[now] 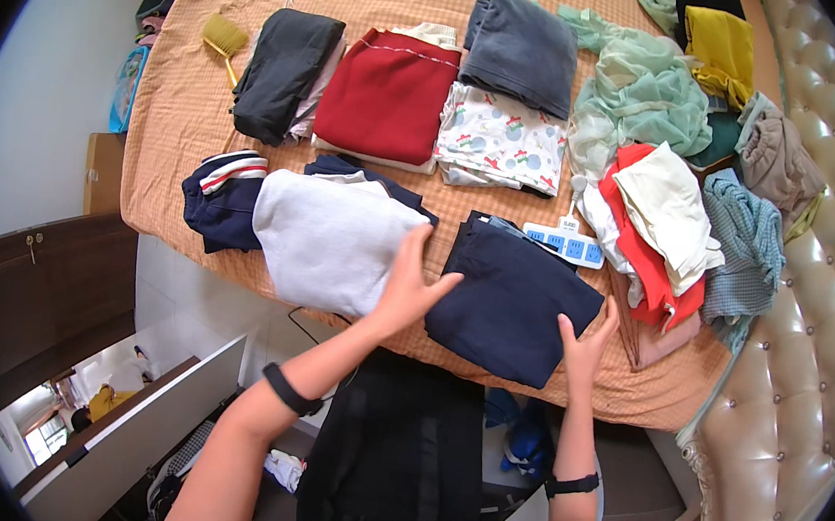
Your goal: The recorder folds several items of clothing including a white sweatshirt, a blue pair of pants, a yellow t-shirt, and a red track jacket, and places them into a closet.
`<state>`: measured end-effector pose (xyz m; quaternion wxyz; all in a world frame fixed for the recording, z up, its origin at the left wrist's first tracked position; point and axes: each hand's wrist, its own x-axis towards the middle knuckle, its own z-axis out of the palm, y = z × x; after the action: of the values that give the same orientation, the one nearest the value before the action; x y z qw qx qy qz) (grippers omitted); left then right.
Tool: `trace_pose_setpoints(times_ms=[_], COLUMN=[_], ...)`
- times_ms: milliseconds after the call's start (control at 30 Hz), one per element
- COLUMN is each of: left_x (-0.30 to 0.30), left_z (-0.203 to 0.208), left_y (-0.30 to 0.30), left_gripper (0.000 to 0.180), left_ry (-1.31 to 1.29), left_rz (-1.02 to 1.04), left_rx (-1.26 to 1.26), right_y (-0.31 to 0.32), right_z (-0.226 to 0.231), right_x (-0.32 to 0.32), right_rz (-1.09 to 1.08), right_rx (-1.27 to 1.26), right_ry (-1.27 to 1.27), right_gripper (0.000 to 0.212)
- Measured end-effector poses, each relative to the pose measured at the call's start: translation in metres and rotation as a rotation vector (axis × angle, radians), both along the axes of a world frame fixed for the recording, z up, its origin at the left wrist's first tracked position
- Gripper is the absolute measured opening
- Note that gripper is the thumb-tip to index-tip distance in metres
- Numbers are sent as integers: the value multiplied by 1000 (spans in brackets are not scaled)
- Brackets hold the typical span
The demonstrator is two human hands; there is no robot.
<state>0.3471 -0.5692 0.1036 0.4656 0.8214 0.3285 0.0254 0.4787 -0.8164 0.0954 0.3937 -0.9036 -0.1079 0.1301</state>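
Forearms (237, 444) closest to camera. Bed (175, 117) past them. White stack (329, 237) by the near edge; navy stack (519, 300) just right of it, between left hand (404, 291) and right hand (585, 349), long axis left-right, right end slanting toward the person. Right hand nearer (thumb overlaps the side), half open, contact unclear. Left spread wide, fingers at white stack, thumb toward navy. No grip visible on either.
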Motion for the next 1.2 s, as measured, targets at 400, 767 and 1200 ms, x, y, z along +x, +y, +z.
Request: trace_pose_setpoints(times_ms=[400, 767, 1200], left_x=[-127, -172, -173], left_z=[-30, -106, -136], left_y=[175, 230, 227], left_gripper=[104, 64, 63], left_ry=[172, 231, 241], left_rz=[316, 52, 92], left_rx=[381, -815, -1002], right_y=[193, 204, 196], right_z=[-101, -121, -149], right_x=[-127, -136, -129], right_rz=[113, 53, -69], right_rx=[209, 320, 466], right_ry=[755, 989, 1277], right_gripper=[107, 81, 97])
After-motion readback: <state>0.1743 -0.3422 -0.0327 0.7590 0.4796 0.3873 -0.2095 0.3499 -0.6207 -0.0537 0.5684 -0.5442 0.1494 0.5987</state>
